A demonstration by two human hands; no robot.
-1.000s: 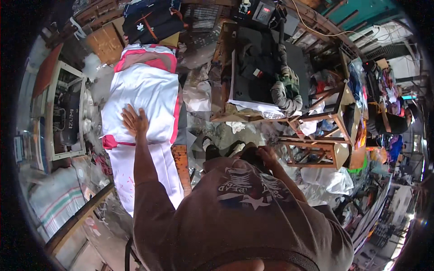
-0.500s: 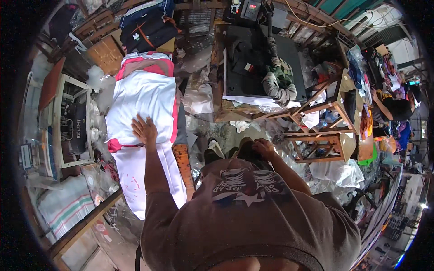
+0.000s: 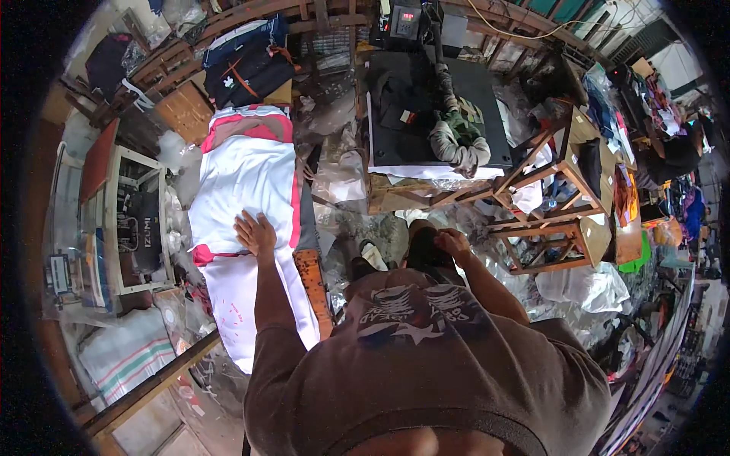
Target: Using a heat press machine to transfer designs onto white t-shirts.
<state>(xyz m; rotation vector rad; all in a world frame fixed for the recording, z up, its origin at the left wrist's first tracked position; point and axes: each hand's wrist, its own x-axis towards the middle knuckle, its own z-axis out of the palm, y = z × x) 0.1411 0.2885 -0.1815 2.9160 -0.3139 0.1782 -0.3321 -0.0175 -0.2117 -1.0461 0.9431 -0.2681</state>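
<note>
My left hand point(image 3: 255, 234) lies flat with its fingers spread on a white garment point(image 3: 247, 178) with pink edging. The garment is stretched out along a long stack of cloth on my left. Nearer to me, a white cloth point(image 3: 262, 296) with small red marks continues the stack. My right hand point(image 3: 454, 243) rests beside my dark-clad knee point(image 3: 423, 242). Its fingers look curled together, and nothing shows in them.
Folded dark clothes point(image 3: 247, 72) sit beyond the white garment. Ahead stands a black flat-topped machine point(image 3: 395, 144) with a grey cloth-wrapped arm point(image 3: 460, 152). A wooden frame point(image 3: 559, 247) stands at right, with plastic wrapping point(image 3: 585, 289) nearby. An open-fronted cabinet point(image 3: 141, 220) is at left.
The whole view has shifted slightly as my head turned. My left hand stays on the white garment, and my right hand stays by the knee. My legs have moved a little.
</note>
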